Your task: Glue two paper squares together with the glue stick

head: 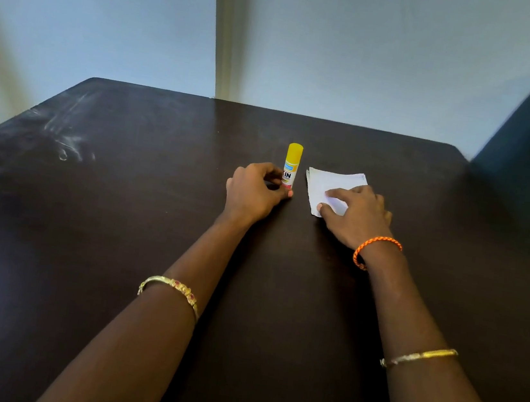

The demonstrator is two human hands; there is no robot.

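Progress: early, by my reading — the glue stick (292, 166) stands upright on the dark table (120, 215) with its yellow cap on, my left hand (253, 190) pinching its base, while my right hand (358, 213) lies flat, fingers spread, on the white paper squares (330, 183) just beside it. Uncapping, gluing and pressing all remain. Unclear: the squares sit stacked under my fingers, so I cannot count the sheets — the label reads only in part.
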